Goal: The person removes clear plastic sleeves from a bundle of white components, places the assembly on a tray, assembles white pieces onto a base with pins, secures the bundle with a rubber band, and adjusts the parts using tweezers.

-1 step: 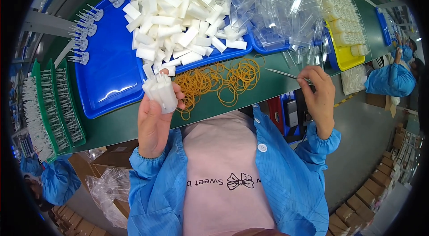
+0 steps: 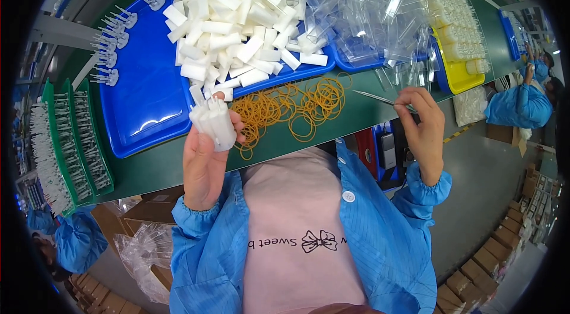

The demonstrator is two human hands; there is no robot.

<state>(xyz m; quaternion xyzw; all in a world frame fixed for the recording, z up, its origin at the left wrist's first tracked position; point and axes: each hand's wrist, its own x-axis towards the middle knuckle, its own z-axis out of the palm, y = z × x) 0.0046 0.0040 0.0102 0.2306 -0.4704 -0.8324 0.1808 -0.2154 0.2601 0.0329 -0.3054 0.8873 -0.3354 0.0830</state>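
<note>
Head view: we've got the white pronged bundle [image 2: 215,127] cupped in our left hand [image 2: 203,165], beside the orange rubber bands [image 2: 270,109] over the desk [image 2: 363,117]. Our right hand [image 2: 423,124] pinches a pointed metal tool [image 2: 373,96]. Probably mid-handling; next move likely wants that bundle steady.

Green workbench [image 2: 362,121] is running across the view. Grey floor [image 2: 481,180] is showing at right, yellow striping [image 2: 459,132] marking it near the workbench. Brown cartons [image 2: 487,259] are lining its right edge; more are sitting lower left. Grey beam [image 2: 65,30] is jutting in upper left.
</note>
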